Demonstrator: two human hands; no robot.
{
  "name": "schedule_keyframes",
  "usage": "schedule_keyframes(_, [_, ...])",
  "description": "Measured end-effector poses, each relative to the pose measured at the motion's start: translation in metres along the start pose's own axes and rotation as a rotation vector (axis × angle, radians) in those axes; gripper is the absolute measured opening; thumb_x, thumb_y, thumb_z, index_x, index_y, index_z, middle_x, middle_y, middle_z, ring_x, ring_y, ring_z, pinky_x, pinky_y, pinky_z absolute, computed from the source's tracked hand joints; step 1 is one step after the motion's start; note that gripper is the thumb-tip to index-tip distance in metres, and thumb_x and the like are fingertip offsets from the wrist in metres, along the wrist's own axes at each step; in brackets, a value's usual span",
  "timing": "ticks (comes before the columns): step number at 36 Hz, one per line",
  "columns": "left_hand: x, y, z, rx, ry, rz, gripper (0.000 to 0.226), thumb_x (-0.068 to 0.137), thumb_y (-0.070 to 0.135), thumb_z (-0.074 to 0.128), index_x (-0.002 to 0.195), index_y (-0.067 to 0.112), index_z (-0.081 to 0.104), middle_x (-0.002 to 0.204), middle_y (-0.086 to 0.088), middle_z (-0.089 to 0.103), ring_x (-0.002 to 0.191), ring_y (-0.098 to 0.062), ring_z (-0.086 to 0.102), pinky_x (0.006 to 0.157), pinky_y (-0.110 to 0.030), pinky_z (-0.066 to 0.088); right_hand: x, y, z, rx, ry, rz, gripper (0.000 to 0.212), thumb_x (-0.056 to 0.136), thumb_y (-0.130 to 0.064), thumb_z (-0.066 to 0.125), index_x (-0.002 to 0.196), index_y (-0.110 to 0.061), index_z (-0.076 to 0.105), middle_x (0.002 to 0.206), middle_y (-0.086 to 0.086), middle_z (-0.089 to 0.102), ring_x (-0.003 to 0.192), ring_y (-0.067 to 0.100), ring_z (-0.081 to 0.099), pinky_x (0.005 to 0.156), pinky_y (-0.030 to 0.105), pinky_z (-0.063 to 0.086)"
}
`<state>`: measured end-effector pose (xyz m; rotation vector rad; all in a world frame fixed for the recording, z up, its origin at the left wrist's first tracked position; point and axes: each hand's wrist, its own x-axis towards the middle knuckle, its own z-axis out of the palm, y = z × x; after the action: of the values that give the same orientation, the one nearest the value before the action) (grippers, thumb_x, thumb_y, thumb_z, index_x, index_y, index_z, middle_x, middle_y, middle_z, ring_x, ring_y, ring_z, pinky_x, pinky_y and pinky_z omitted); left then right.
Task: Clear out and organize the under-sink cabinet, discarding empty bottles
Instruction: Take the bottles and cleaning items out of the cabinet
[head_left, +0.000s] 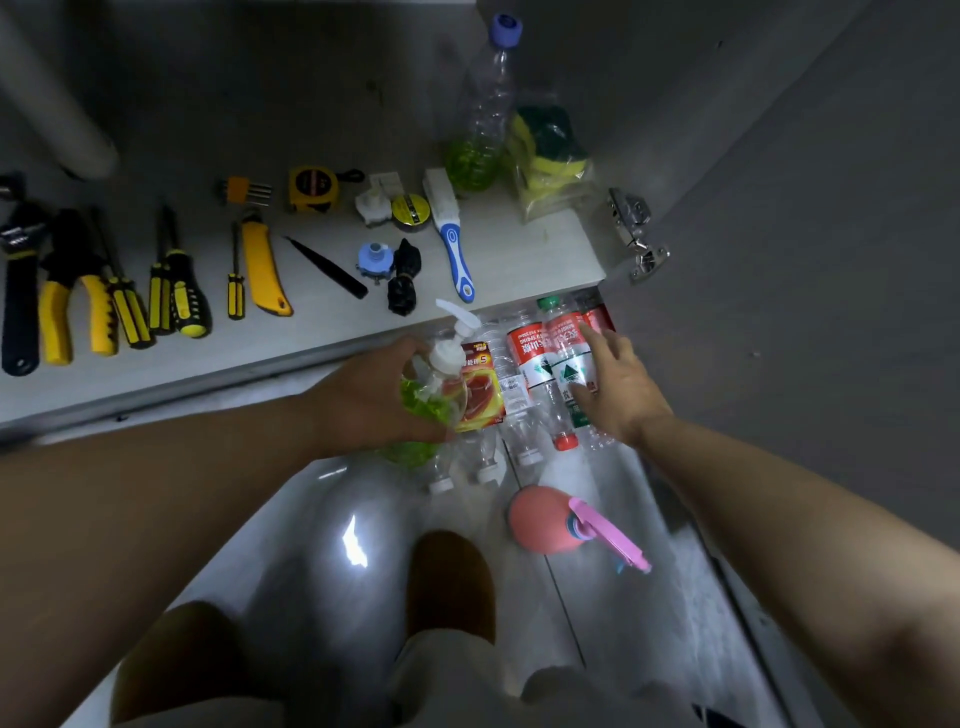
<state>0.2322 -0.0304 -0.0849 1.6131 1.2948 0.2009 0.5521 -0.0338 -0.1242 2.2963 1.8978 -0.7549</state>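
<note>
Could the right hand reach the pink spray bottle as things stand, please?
Probably yes: the right hand holds nothing, and the pink spray bottle lies uncovered on the floor nearby.

The light is dim and cool. A cabinet (545, 244) stands open ahead. Its pale, wood-grained base board catches most of the light, and its front edge runs slantwise across the view. Behind it the back panel (234, 78) is dark grey and in shadow. A pale grey pipe (57, 114) comes down at an angle at the upper left. On the right rises a plain grey panel (805, 234), with a shiny metal hinge (638, 234) at its inner edge. Below, the floor (649, 597) is glossy grey tile, crossed by a thin dark joint line (563, 613) and marked by a bright white glare (356, 543).
</note>
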Motion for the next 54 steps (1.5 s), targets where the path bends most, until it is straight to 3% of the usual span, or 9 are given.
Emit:
schedule_keyframes(12, [-0.002, -0.002, 0.0, 0.003, -0.013, 0.003, 0.096, 0.062, 0.048, 0.092, 0.142, 0.037, 0.041, 0.13, 0.01, 0.056, 0.116, -0.014, 0.056, 0.092, -0.037, 0.055, -0.008, 0.01, 0.013, 0.063, 0.024, 0.052, 0.086, 0.092, -0.034, 0.068, 0.158, -0.027, 0.013, 0.159, 0.008, 0.019, 0.142, 0.038, 0.036, 0.113, 0.051, 0.04])
schedule_keyframes(16, [0.0, 0.001, -0.001, 0.014, -0.025, 0.023, 0.095, 0.062, 0.044, 0.094, 0.143, 0.037, 0.043, 0.129, 0.009, 0.057, 0.116, -0.015, 0.056, 0.094, -0.038, 0.054, -0.021, 0.014, 0.013, 0.019, 0.168, -0.017, 0.063, 0.094, -0.037, 0.062, 0.146, -0.017, 0.033, 0.139, 0.01, 0.039, 0.127, 0.033, 0.045, 0.107, 0.047, 0.045])
schedule_keyframes(19, [0.003, 0.008, 0.0, 0.049, -0.048, 0.04, 0.093, 0.063, 0.039, 0.095, 0.142, 0.033, 0.045, 0.129, 0.007, 0.059, 0.117, -0.017, 0.057, 0.097, -0.042, 0.054, -0.038, 0.018, 0.004, 0.024, 0.228, -0.103, 0.034, 0.093, -0.043, 0.059, 0.117, -0.02, 0.054, 0.112, 0.004, 0.056, 0.102, 0.023, 0.055, 0.088, 0.038, 0.05])
schedule_keyframes(23, [0.008, 0.026, 0.003, 0.047, -0.112, 0.101, 0.092, 0.065, 0.028, 0.096, 0.142, 0.026, 0.047, 0.133, 0.008, 0.06, 0.119, -0.012, 0.058, 0.102, -0.035, 0.051, -0.071, 0.018, -0.012, 0.303, -0.117, -0.04, 0.044, 0.079, -0.069, 0.058, 0.086, -0.026, 0.063, 0.083, -0.003, 0.068, 0.075, 0.017, 0.065, 0.067, 0.035, 0.052])
schedule_keyframes(28, [0.016, 0.052, 0.015, 0.147, -0.119, 0.133, 0.086, 0.063, 0.039, 0.095, 0.135, 0.027, 0.05, 0.123, 0.006, 0.062, 0.11, -0.016, 0.061, 0.097, -0.038, 0.054, -0.121, 0.019, -0.019, 0.106, -0.509, -0.039, 0.055, 0.071, -0.071, 0.071, 0.115, -0.041, 0.058, 0.099, -0.013, 0.072, 0.092, 0.008, 0.068, 0.084, 0.028, 0.054])
schedule_keyframes(31, [0.017, 0.063, 0.024, 0.219, -0.122, 0.153, 0.087, 0.062, 0.046, 0.094, 0.134, 0.029, 0.049, 0.121, 0.004, 0.061, 0.105, -0.017, 0.06, 0.092, -0.033, 0.053, -0.146, 0.022, -0.012, -0.072, -0.358, -0.139, 0.043, 0.085, -0.047, 0.069, 0.125, -0.037, 0.058, 0.106, -0.008, 0.072, 0.096, 0.014, 0.067, 0.086, 0.029, 0.053])
schedule_keyframes(35, [0.014, 0.073, 0.033, 0.24, -0.128, 0.188, 0.091, 0.063, 0.044, 0.094, 0.138, 0.025, 0.048, 0.123, 0.004, 0.058, 0.105, -0.015, 0.057, 0.086, -0.025, 0.046, -0.163, 0.03, -0.019, -0.093, -0.15, -0.094, 0.02, 0.095, -0.032, 0.052, 0.111, -0.024, 0.061, 0.102, 0.006, 0.072, 0.096, 0.032, 0.067, 0.079, 0.037, 0.054])
schedule_keyframes(42, [0.007, 0.076, 0.037, 0.249, -0.168, 0.207, 0.093, 0.063, 0.046, 0.093, 0.141, 0.03, 0.044, 0.129, 0.006, 0.059, 0.109, -0.017, 0.058, 0.089, -0.029, 0.05, -0.156, 0.04, -0.039, -0.147, 0.037, 0.069, 0.044, 0.085, -0.051, 0.038, 0.1, -0.017, 0.061, 0.103, 0.022, 0.07, 0.096, 0.043, 0.066, 0.07, 0.033, 0.044])
schedule_keyframes(54, [0.008, 0.067, 0.037, 0.266, -0.166, 0.205, 0.094, 0.065, 0.05, 0.091, 0.143, 0.031, 0.041, 0.117, 0.014, 0.051, 0.099, -0.01, 0.05, 0.067, -0.011, 0.037, -0.135, 0.035, -0.034, -0.157, 0.15, 0.329, 0.033, 0.104, -0.03, 0.047, 0.117, -0.002, 0.059, 0.111, 0.028, 0.067, 0.104, 0.045, 0.064, 0.083, 0.041, 0.05])
